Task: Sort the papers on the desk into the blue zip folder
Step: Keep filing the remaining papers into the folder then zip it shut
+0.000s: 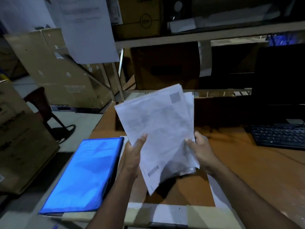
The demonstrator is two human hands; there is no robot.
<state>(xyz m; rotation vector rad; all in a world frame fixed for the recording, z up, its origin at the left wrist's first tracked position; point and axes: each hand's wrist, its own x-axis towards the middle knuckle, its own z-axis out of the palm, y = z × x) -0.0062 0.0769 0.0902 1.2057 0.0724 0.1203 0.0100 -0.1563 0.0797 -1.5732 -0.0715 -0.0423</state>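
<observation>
A stack of white printed papers (162, 129) is held up above the wooden desk (247, 171), tilted back and to the right. My left hand (134, 154) grips its lower left edge, thumb on the front sheet. My right hand (200, 149) grips the right edge, thumb over the front. The blue zip folder (85, 177) lies flat and closed on the desk's left side, just left of my left forearm. More white sheets (166, 212) lie on the desk under my arms, partly hidden.
A black keyboard (279, 136) and dark monitor (280, 80) stand at the right. Cardboard boxes (19, 138) crowd the left, with a chair (42, 108) behind them. Metal shelving (198, 38) with boxes rises behind the desk. A paper sheet (85, 28) hangs at upper left.
</observation>
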